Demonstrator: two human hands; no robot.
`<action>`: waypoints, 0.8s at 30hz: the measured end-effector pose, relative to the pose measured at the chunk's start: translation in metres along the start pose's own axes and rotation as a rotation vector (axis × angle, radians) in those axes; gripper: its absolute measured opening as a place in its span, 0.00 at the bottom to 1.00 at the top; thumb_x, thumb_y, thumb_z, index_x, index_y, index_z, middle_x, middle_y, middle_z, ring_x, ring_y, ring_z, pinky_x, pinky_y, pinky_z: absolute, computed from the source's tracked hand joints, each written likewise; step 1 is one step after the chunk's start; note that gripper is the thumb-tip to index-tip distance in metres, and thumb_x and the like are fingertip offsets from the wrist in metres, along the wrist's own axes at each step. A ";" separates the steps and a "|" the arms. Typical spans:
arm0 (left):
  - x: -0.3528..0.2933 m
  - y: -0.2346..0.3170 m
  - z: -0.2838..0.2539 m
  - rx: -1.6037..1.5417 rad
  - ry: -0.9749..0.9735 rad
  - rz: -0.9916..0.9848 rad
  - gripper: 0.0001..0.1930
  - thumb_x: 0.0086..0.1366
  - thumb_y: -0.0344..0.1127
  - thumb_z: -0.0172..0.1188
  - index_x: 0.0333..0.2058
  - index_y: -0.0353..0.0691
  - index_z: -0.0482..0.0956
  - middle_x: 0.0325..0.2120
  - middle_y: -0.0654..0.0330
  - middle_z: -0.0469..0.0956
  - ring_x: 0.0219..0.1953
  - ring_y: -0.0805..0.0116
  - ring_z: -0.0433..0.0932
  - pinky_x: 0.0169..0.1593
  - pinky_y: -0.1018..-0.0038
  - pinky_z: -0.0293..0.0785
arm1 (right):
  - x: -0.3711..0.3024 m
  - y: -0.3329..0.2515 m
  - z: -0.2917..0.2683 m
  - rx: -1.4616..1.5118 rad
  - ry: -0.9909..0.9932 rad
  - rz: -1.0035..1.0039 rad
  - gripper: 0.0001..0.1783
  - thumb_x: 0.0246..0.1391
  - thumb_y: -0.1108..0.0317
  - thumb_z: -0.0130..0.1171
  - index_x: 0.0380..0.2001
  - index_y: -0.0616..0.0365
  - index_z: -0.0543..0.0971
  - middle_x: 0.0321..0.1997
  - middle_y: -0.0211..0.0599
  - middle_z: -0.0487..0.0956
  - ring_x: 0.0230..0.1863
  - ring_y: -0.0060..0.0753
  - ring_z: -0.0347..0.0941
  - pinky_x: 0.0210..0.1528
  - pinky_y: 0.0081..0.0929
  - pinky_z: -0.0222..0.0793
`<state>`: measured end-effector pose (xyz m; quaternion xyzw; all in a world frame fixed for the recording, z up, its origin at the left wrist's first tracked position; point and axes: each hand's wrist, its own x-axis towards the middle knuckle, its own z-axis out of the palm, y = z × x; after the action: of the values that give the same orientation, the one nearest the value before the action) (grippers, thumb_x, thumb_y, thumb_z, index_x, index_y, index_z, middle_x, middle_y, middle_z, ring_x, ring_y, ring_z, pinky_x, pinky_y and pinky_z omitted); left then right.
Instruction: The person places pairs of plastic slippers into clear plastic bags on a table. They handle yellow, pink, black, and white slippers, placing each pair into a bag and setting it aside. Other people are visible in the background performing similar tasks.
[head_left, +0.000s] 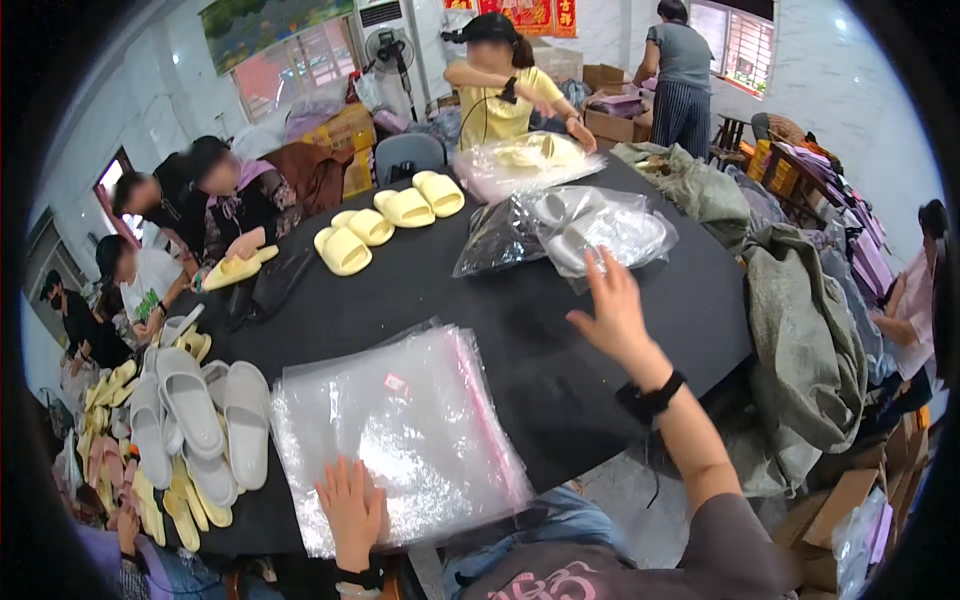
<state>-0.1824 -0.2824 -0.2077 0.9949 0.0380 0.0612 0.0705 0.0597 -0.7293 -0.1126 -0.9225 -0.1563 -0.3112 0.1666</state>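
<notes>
My left hand (351, 508) lies with fingers spread on the near left part of a stack of clear plastic bags (380, 430), which has a pink strip along its right side. Farther off, my right hand (612, 308) reaches out with its fingers apart, at the near edge of a clear bag holding grey slippers (610, 240); whether the fingertips touch the bag I cannot tell. To the left of the stack, several loose grey slippers (192, 402) are piled on the black table (560, 400). Pale yellow slippers (405, 208) stand in a row at the far side.
Across the table, a person in yellow (510, 100) stands behind bagged yellow slippers (535, 152). Another person's hand (245, 245) is by a yellow slipper (238, 270). More slippers heap up at the left edge. Green woven sacks (800, 340) and cardboard boxes (840, 505) crowd the right side.
</notes>
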 end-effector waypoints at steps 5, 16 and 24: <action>0.005 -0.004 0.017 -0.008 0.092 0.032 0.33 0.65 0.50 0.57 0.66 0.44 0.67 0.69 0.47 0.57 0.72 0.39 0.50 0.71 0.39 0.36 | 0.034 0.112 0.020 -0.357 -0.093 0.089 0.58 0.35 0.66 0.75 0.71 0.39 0.58 0.73 0.45 0.59 0.73 0.48 0.55 0.69 0.49 0.57; -0.001 -0.007 0.013 0.036 0.153 0.059 0.35 0.65 0.57 0.57 0.65 0.46 0.68 0.68 0.47 0.61 0.70 0.40 0.55 0.71 0.39 0.39 | 0.069 0.028 0.000 0.159 0.237 -0.088 0.42 0.33 0.76 0.72 0.59 0.36 0.78 0.59 0.41 0.74 0.54 0.47 0.73 0.55 0.39 0.72; 0.002 0.004 0.006 -0.028 0.125 0.019 0.38 0.65 0.62 0.56 0.68 0.47 0.64 0.69 0.47 0.58 0.72 0.39 0.52 0.71 0.38 0.37 | 0.059 -0.135 -0.054 0.293 0.351 -0.397 0.40 0.31 0.82 0.67 0.53 0.38 0.83 0.59 0.38 0.76 0.55 0.47 0.72 0.56 0.40 0.70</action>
<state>-0.1792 -0.2868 -0.2124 0.9883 0.0319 0.1246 0.0815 0.0232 -0.6195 -0.0067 -0.7721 -0.3457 -0.4665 0.2584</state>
